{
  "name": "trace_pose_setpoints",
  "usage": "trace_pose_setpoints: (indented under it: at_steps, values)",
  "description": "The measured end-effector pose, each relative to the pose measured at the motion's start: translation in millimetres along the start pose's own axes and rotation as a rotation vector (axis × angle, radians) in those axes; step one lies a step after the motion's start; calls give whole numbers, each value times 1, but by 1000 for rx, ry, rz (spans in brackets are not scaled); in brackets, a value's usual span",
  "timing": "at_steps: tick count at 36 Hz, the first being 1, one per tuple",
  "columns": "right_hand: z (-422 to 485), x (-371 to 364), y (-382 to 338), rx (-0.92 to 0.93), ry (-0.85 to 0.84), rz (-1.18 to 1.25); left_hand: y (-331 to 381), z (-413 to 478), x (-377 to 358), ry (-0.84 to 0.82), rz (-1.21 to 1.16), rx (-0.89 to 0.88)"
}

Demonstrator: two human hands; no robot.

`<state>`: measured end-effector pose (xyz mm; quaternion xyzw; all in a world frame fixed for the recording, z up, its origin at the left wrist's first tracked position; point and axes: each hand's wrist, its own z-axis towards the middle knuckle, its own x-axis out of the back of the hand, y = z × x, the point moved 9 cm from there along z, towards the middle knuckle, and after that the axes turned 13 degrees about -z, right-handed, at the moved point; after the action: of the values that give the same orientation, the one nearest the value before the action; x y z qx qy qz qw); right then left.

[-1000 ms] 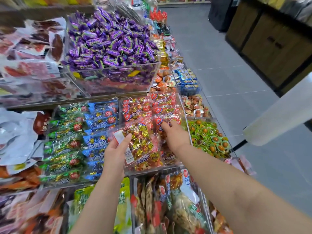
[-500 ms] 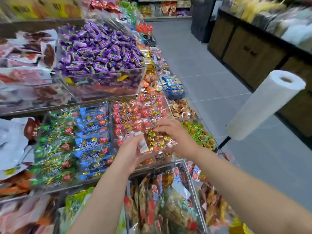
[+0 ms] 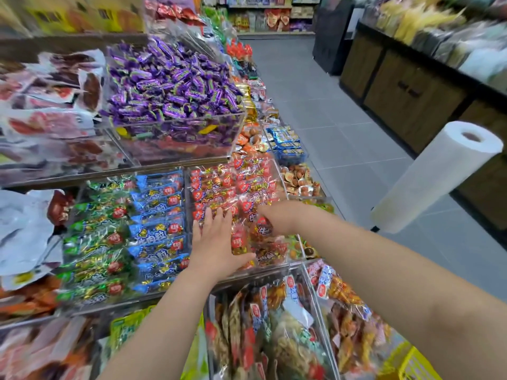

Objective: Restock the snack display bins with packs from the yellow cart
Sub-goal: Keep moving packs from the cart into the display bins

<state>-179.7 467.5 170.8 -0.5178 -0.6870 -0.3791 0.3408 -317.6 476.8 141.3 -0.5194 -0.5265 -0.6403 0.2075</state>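
Hands at a snack display, head view. My left hand (image 3: 216, 242) lay palm down, fingers straight and slightly spread, pressing on the red-and-gold clear-wrapped snack packs (image 3: 233, 187). These packs filled the clear acrylic bin (image 3: 274, 268) at the centre of the view. My right hand (image 3: 277, 218) came in from four o'clock and sat just beside the left hand, at its two o'clock. Its fingers were bent down among the same packs, with the tips hidden, so I could not tell whether they gripped one.

At nine o'clock of this bin lay rows of blue foil packs (image 3: 159, 215), and beyond them rows of green foil packs (image 3: 93, 242). At eleven o'clock, one tier higher, stood a heap of purple-wrapped candies (image 3: 175, 86). A white roll of thin plastic bags (image 3: 436, 174) leaned at three o'clock, over the grey tiled floor (image 3: 329, 111). Only a corner of the yellow plastic cart (image 3: 411, 363) showed, at five o'clock, well apart from both hands.
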Motion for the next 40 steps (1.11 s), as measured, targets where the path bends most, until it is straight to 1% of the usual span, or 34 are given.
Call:
trace_pose_setpoints:
  at_steps: [2,7,12,13,15,17,19,21,26,30,37,40]
  values:
    - [9,6,-3,5,46,-63,-3,3,-6,-14,57,5]
    - [24,4,0,-52,24,-124,-6,11,-13,-45,120,-21]
    - [30,4,3,-146,115,-211,-4,16,-17,-59,180,-31]
    - [31,1,3,-154,121,-198,-4,17,-18,-61,195,-28]
    - [31,-7,5,-171,128,-97,-2,18,-20,-52,228,-26]
    - [29,-8,4,-158,216,-9,-1,19,-21,-36,249,-24]
    - [25,-7,-7,-92,355,59,0,19,-22,-23,256,-24]
    - [22,-12,-18,-33,428,56,-1,19,-23,-13,259,-23]
    - [37,-34,-18,-44,371,-65,-4,21,-25,-10,253,-25]
    - [53,-34,-16,-45,330,-84,-5,25,-28,-15,249,-29]
    - [53,-33,-15,-28,324,-27,-7,28,-31,-36,240,-2]
    - [45,-27,-16,-10,330,19,-8,27,-27,-38,190,-11]
